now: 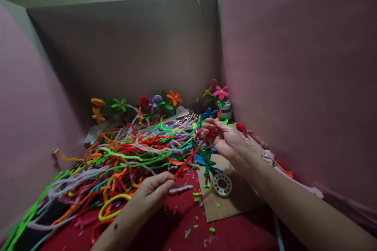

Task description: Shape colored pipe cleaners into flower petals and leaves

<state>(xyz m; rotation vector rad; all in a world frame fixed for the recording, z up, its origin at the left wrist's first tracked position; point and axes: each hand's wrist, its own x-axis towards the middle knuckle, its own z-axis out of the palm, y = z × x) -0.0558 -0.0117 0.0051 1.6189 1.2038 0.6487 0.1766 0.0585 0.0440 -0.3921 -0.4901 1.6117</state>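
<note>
A red pipe cleaner (190,158) stretches diagonally between my two hands. Its lower end is pinched in my left hand (157,190), low in the middle of the view. My right hand (220,135), higher and to the right, has its fingers curled around the upper part, and a short red tip sticks out above them. Below my right hand are dark green leaf shapes (203,153) and a roll of tape (222,184), which lies on a piece of cardboard (215,211).
Many coloured pipe cleaners (118,157) are heaped on the left and middle of the red cloth (165,227). Fuzzy flowers (174,97) stand behind them, and a pink flower (221,92) rises by a small jar (225,110). Green scraps lie near the cardboard. Pink walls flank both sides.
</note>
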